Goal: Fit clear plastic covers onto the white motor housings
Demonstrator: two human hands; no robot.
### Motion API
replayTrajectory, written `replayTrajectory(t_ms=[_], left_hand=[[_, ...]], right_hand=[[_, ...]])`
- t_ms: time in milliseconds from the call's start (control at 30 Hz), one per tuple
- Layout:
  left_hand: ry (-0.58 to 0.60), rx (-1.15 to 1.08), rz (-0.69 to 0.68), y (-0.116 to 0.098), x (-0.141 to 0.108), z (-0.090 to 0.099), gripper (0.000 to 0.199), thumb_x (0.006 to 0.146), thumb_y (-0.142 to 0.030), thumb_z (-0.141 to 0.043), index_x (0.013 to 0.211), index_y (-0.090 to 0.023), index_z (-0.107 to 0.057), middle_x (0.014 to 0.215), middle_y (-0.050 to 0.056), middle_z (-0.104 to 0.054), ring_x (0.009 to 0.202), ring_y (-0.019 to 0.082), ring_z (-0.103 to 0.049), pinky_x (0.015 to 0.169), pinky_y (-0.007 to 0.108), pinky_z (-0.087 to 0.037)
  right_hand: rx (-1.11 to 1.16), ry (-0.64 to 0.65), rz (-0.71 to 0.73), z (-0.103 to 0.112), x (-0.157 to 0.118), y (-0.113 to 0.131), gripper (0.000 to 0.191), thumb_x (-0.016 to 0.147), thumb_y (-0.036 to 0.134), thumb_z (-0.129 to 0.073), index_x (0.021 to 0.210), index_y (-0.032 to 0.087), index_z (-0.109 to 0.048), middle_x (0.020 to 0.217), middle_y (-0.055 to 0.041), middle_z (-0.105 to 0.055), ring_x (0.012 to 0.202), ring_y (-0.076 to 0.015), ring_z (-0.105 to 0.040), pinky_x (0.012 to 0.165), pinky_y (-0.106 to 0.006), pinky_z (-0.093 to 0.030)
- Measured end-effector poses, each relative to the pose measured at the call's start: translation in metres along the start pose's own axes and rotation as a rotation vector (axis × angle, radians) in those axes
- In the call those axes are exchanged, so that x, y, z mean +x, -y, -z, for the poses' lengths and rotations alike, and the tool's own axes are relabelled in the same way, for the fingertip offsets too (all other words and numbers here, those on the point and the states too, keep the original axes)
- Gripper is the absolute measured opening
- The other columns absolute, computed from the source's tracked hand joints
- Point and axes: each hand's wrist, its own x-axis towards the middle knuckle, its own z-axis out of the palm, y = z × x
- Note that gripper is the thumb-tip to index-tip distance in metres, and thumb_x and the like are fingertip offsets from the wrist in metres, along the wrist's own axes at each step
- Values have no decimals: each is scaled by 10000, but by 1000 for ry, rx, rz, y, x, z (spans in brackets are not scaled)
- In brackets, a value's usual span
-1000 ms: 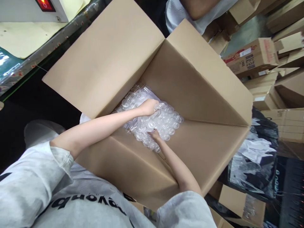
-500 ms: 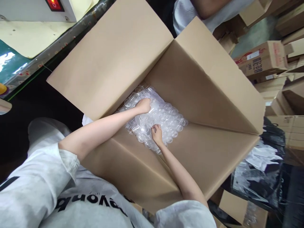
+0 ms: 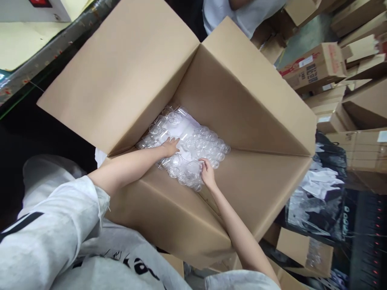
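Many clear round plastic pieces (image 3: 211, 147), like small tubs or tubes, lie packed in rows at the bottom of a large open cardboard box (image 3: 242, 177). A pale flat sheet (image 3: 179, 128) shows among them. My left hand (image 3: 171, 147) rests over the left part of the pile, fingers spread and holding nothing I can see. At the near right edge of the pile is my right hand (image 3: 207, 173), its fingers loosely curved and apart, beside a clear round piece (image 3: 193, 167). Whether its fingertips touch that piece is hard to make out.
The box's tall flaps (image 3: 127, 68) stand up around the opening. A table edge (image 3: 60, 52) runs along the upper left. Another person's pale clothing (image 3: 242, 16) is behind the box. Several cartons (image 3: 314, 68) and a black plastic bag (image 3: 314, 213) lie to the right.
My left hand has moved down and left over the pile and its fingers have spread from a curled shape. My right hand's fingers have loosened. The view has shifted a little right.
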Motion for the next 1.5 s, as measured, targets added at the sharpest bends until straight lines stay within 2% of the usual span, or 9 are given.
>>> replayTrajectory(t_ms=[167, 300, 500, 800, 900, 1167, 1267, 1333, 1500], left_hand=[[51, 86, -29, -2, 13, -6, 642, 751, -30, -753, 1367, -171, -639, 1742, 140, -156, 1615, 383, -116, 1301, 552, -86], [62, 97, 13, -10, 36, -7, 475, 913, -270, -718, 1365, -171, -610, 1630, 142, -404, 1500, 359, -382, 1221, 615, -323], [1, 35, 101, -16, 37, 5, 379, 972, -363, -663, 1279, -143, -629, 1313, 126, -643, 1177, 261, -648, 1004, 491, -565], [-349, -184, 57, -28, -8, 84, 320, 1021, -228, -458, 1249, -75, -623, 1281, 137, -700, 1175, 232, -673, 1010, 321, -513], [-327, -191, 32, -31, -30, 90, 350, 938, -246, -602, 1243, -76, -626, 1251, 140, -717, 1135, 254, -689, 971, 317, -520], [-60, -92, -19, -46, -48, 49, 469, 740, -153, -818, 1191, -144, -688, 1172, 161, -769, 1119, 304, -717, 896, 303, -528], [-33, -104, -42, -47, -49, 50, 551, 718, -262, -869, 1225, -161, -680, 1197, 136, -770, 1111, 287, -716, 863, 274, -525], [-24, -132, -71, -48, -48, 57, 434, 760, -339, -841, 1145, -180, -719, 1117, 79, -794, 1040, 244, -731, 813, 232, -518], [-121, -136, -13, -50, -48, 71, 186, 904, -251, -639, 952, -113, -753, 988, 128, -782, 966, 258, -735, 799, 270, -531]], right_hand=[[-129, 261, -11, -50, -6, 1, 248, 973, 409, -670, 954, 162, -677, 1024, -52, -694, 968, -205, -654, 932, -419, -528], [-289, 322, -61, -69, -5, -6, 195, 981, 336, -677, 1067, 162, -676, 1184, -83, -665, 1056, -226, -642, 961, -444, -539], [-426, 356, -85, -63, 0, -11, 322, 993, 276, -654, 1298, 179, -621, 1418, -122, -561, 1243, -287, -577, 1028, -497, -516], [-453, 304, -237, -33, 8, -41, 281, 1006, 335, -653, 1234, 172, -640, 1278, -98, -639, 1098, -240, -650, 955, -454, -564], [-403, 307, -244, -18, 15, -41, 234, 1001, 368, -658, 1099, 155, -666, 1098, -65, -678, 954, -202, -666, 870, -403, -575], [-42, 281, -45, 2, 28, 18, 310, 937, 408, -682, 744, 194, -567, 775, 4, -612, 761, -176, -577, 806, -340, -476], [146, 229, -55, -2, 30, 44, 275, 935, 434, -661, 783, 220, -578, 686, 25, -584, 692, -174, -566, 745, -306, -464], [265, 177, -108, -9, 36, 53, 261, 963, 463, -630, 860, 225, -601, 698, 33, -581, 669, -160, -568, 700, -286, -473], [458, 23, -402, -38, 52, 45, 302, 1032, 451, -589, 1053, 155, -646, 905, -16, -658, 720, -138, -626, 678, -297, -554]])
